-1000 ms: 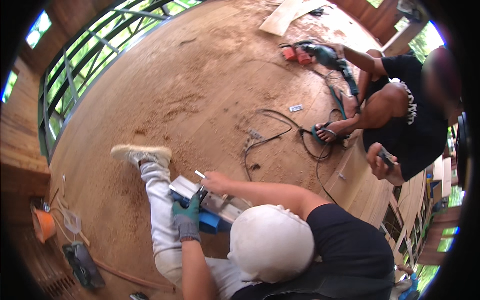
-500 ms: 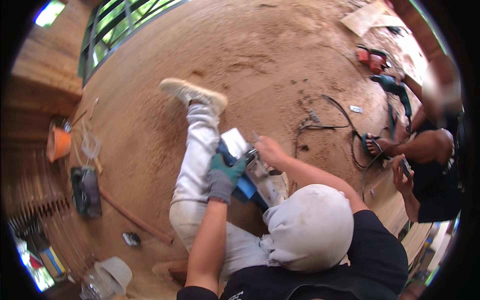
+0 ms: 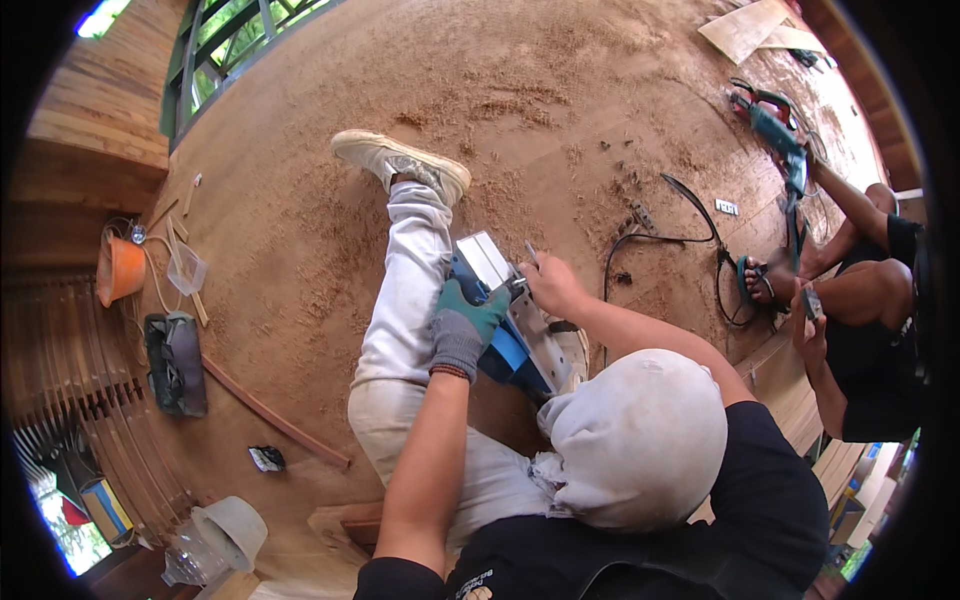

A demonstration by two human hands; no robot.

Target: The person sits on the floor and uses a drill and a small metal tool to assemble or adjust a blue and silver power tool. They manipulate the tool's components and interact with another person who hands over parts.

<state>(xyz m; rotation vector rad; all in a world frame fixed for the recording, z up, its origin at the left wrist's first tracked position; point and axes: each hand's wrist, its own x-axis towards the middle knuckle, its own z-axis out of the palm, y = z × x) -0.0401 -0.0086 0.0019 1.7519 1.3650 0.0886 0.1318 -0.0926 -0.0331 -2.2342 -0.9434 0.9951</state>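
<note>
A blue electric planer (image 3: pixel 533 345) lies upturned between my legs, its metal sole facing up. My left hand (image 3: pixel 466 323), in a green and grey glove, is closed round its side near the cutter opening. My bare right hand (image 3: pixel 553 284) pinches a slim metal tool (image 3: pixel 530 250) against the planer by the same opening; the fingers hide most of it, so its exact kind cannot be made out. My left leg (image 3: pixel 405 290) stretches out along the planer's left. My bent right knee (image 3: pixel 640 445), in light trousers, rises close to its near end.
Wood shavings (image 3: pixel 500 105) litter the floor. At right, a co-worker holds a green power drill (image 3: pixel 785 140) beside a red tool (image 3: pixel 742 105); a black cable (image 3: pixel 665 238) loops nearby. Leftward are an orange pot (image 3: pixel 121 270), a dark bag (image 3: pixel 175 363), a wooden strip (image 3: pixel 275 412) and a white bucket (image 3: pixel 232 530).
The view has shifted a little. My hands keep their places on the planer and the slim tool. The co-worker's drill has moved away, toward the red tool.
</note>
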